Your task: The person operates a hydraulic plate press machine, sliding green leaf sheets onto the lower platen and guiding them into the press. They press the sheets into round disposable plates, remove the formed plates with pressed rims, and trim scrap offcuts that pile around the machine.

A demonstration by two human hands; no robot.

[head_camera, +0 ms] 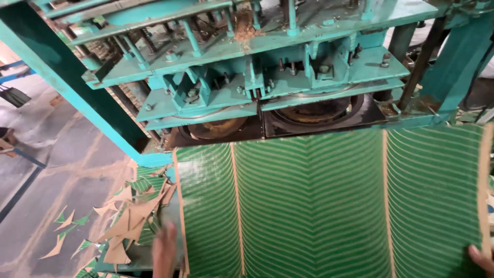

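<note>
**Hands at both lower corners of green printed sheet, sheet fed toward press**

The left hand [164, 249] sits at the lower left edge of the green printed sheet [319, 206], blurred, fingers pointing up along the sheet's border; whether it grips the edge or only presses against it cannot be told. The right hand [482, 259] shows only as fingertips at the lower right corner, curled over the sheet's brown edge and holding it.

The sheet is wide, glossy, patterned with pale leaf-vein lines and divided by thin tan strips. It lies in front of the person with its far edge just at the mouth of the teal press machine [247, 56], directly below two round dies [309, 110] set side by side in dark plates.

Left of the sheet, a heap of cardboard offcuts [135, 216], tan and green, lies on the machine's ledge, touching the sheet's left border. More loose scraps are scattered on the grey concrete floor [41, 170] beyond.
</note>
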